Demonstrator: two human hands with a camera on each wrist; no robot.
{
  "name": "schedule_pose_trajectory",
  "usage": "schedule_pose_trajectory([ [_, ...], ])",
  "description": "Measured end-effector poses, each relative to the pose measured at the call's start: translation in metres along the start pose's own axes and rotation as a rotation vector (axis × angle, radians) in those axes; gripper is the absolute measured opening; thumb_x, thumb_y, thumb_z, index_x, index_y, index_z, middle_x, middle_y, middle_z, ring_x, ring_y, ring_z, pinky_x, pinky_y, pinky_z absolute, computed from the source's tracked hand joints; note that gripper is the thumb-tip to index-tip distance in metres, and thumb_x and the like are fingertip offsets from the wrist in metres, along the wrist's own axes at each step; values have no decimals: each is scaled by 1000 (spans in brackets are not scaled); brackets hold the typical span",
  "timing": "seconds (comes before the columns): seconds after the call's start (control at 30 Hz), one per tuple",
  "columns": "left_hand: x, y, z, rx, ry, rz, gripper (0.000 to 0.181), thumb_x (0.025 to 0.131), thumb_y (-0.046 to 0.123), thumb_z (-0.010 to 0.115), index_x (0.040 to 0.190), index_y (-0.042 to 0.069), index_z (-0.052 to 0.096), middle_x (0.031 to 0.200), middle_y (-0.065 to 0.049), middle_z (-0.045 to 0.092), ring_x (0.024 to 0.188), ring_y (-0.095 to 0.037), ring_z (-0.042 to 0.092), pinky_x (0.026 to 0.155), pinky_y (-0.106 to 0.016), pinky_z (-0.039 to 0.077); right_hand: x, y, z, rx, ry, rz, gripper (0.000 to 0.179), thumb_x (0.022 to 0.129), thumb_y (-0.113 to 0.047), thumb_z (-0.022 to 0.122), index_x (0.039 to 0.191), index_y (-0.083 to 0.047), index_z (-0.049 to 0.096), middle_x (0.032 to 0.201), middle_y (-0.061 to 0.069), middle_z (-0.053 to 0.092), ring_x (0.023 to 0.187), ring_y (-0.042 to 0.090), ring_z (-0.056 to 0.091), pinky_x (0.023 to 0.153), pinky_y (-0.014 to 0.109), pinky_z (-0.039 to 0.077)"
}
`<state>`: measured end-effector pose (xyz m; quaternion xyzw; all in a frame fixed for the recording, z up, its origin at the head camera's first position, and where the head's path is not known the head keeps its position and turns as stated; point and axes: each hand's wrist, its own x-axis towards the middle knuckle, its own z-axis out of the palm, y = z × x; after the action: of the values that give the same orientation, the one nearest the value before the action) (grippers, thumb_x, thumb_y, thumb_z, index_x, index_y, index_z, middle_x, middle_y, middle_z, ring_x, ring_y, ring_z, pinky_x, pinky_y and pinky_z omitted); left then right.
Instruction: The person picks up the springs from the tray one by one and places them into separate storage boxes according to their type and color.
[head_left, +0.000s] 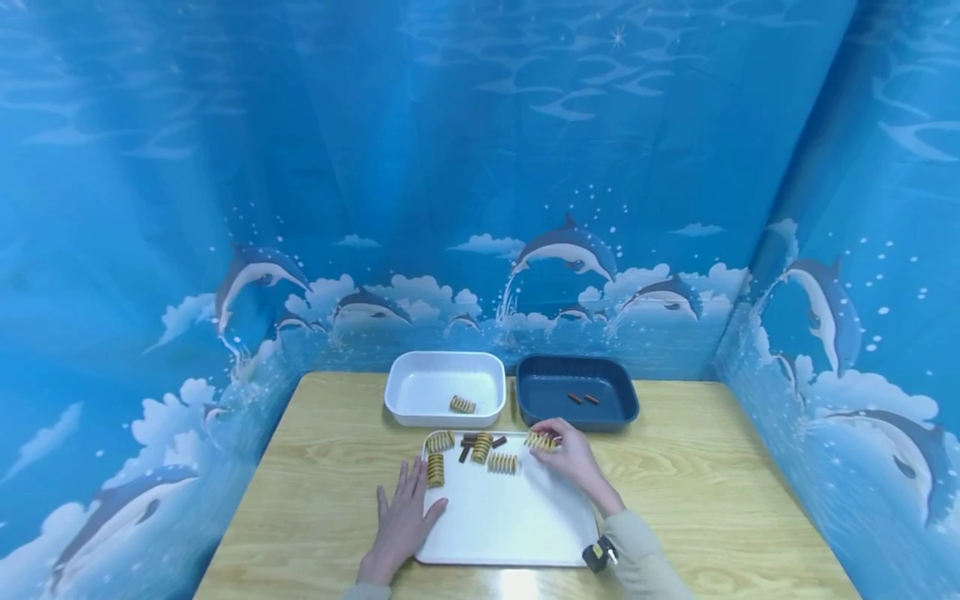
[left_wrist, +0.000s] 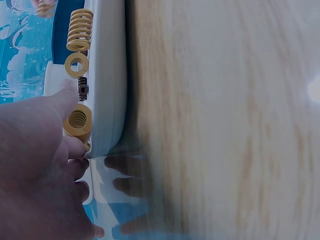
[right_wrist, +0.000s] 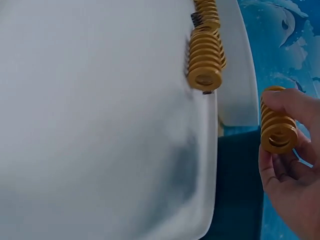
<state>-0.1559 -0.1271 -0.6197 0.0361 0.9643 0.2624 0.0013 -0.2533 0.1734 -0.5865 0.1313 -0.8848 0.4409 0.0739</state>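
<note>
My right hand [head_left: 573, 460] pinches a yellow coil spring [right_wrist: 278, 131] between thumb and fingers, above the far right part of a white tray [head_left: 517, 533]. Fingers extended, my left hand [head_left: 402, 518] rests at the tray's left edge, close to an upright-lying yellow spring [head_left: 435, 471]. Several yellow springs lie on the tray's far side, among them one [head_left: 502, 463] near the middle and one [head_left: 440, 442] in the far left corner. Small dark brown springs [head_left: 464, 454] lie between them; the left wrist view shows one dark spring [left_wrist: 83, 89] end-on.
Behind the tray stands a white bin [head_left: 446, 419] with one yellow spring [head_left: 462, 405] in it. Right of it, a dark blue bin [head_left: 577, 423] contains two small brown springs [head_left: 592, 399]. Everything stands on a wooden table [head_left: 315, 492], with a blue dolphin-print curtain [head_left: 450, 167] around it.
</note>
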Motion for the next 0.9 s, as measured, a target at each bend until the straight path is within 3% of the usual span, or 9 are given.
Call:
schedule_pose_trajectory([
  [0.27, 0, -1, 0, -8, 16, 9, 76, 100, 43, 59, 155, -3, 34, 163, -21, 29, 151, -45, 20, 112, -79, 2, 36, -29, 11, 16, 29, -2, 32, 77, -4, 86, 105, -7, 73, 99, 5, 69, 91, 21, 67, 81, 34, 59],
  [0.5, -2, -3, 2, -10, 21, 9, 76, 100, 45, 59, 154, -3, 35, 163, -20, 30, 151, -45, 21, 112, -80, 2, 76, -53, 30, -11, 15, 40, 31, 85, -16, 84, 113, -9, 72, 104, 5, 69, 93, 22, 67, 79, 36, 57],
  [0.77, -2, -7, 5, 8, 22, 10, 76, 99, 45, 59, 154, -3, 36, 163, -20, 30, 151, -45, 22, 111, -80, 3, 120, -60, 58, -58, 3, 39, 27, 87, -14, 80, 111, -6, 72, 99, 9, 70, 89, 24, 67, 76, 39, 57],
  [0.9, -2, -6, 5, 6, 27, 14, 77, 99, 46, 58, 154, -3, 36, 163, -20, 30, 151, -45, 22, 111, -81, 4, 136, -58, 68, -105, -16, 64, 31, 89, -14, 77, 117, -5, 71, 99, 10, 71, 86, 25, 67, 75, 42, 56],
])
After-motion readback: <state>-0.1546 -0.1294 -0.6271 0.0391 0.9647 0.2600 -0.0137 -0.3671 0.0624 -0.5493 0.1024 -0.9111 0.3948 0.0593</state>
